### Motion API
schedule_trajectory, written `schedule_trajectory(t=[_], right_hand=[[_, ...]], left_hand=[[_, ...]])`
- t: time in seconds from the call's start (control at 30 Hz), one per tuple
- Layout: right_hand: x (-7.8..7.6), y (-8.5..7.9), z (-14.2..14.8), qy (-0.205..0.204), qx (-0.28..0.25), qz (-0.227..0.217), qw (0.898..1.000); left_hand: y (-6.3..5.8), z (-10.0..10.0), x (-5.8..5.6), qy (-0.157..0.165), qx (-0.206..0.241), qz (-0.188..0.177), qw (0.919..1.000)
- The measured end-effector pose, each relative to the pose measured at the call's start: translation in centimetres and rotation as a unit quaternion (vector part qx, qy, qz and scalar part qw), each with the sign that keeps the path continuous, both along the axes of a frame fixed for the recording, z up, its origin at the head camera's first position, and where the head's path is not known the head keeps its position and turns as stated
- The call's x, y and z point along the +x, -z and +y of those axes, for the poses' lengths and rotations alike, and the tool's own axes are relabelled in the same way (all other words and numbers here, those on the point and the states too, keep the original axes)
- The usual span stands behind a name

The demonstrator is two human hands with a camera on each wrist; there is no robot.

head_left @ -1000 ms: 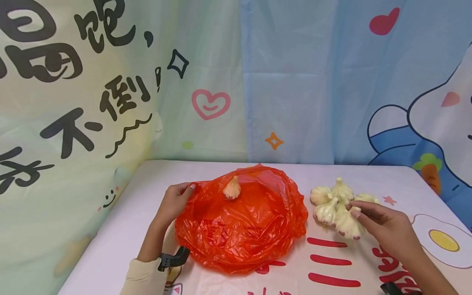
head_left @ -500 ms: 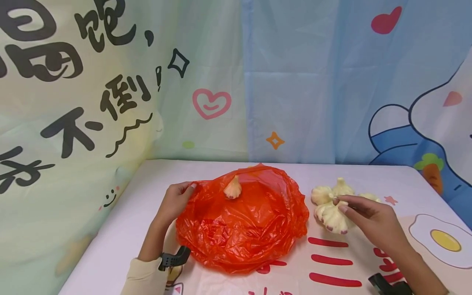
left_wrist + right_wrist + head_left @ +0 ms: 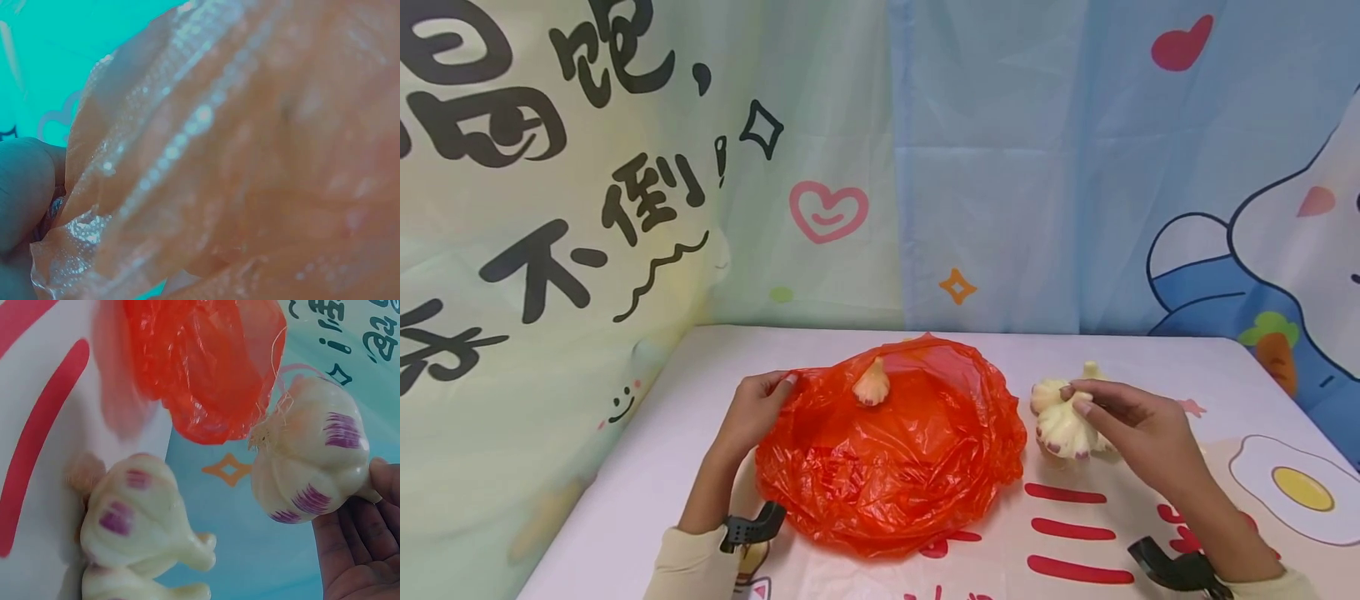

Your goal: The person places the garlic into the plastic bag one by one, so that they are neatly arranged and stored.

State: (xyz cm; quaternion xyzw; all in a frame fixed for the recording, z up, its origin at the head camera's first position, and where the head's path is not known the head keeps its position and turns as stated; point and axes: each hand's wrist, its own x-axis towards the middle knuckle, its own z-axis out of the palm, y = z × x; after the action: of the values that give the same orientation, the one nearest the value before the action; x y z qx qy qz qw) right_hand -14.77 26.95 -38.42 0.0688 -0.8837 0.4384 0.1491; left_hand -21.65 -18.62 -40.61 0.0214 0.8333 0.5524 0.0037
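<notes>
My left hand (image 3: pixel 762 408) pinches the left rim of a crinkled red plastic bag (image 3: pixel 895 467), whose mouth stands open toward me. One garlic bulb (image 3: pixel 872 383) shows at the bag's upper left part. Between thumb and fingers, my right hand (image 3: pixel 1150 425) holds a garlic bulb (image 3: pixel 309 450) by its stem, root end turned away from the hand. That bulb has purple patches and overlaps the garlic pile to the right of the bag in the head view. More bulbs (image 3: pixel 134 515) of the pile lie below it in the right wrist view. The left wrist view is mostly filled by blurred bag plastic (image 3: pixel 187 187).
Everything lies on a pale table (image 3: pixel 647 467) with printed red stripes and a fried-egg print (image 3: pixel 1303 492). A printed cloth (image 3: pixel 985 167) hangs behind and along the left. Each wrist wears a black band (image 3: pixel 752 527).
My right hand has moved left and slightly up with the garlic bulb, from over the pile's right side toward the bag. The left hand stays at the bag's rim.
</notes>
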Motion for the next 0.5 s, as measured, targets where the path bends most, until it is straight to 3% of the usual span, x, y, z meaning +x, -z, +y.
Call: schedule_trajectory(t=[0.3,0.5], right_hand=[[0.0,0.0,-1.3,-0.027,-0.038,0.02,0.999],[-0.5,-0.3,-2.4,-0.03,-0.054,0.024,0.998]], left_hand=[[0.1,0.2,0.0,0.003,-0.005,0.015,0.9999],[0.0,0.1,0.0,-0.002,-0.002,0.006,1.0]])
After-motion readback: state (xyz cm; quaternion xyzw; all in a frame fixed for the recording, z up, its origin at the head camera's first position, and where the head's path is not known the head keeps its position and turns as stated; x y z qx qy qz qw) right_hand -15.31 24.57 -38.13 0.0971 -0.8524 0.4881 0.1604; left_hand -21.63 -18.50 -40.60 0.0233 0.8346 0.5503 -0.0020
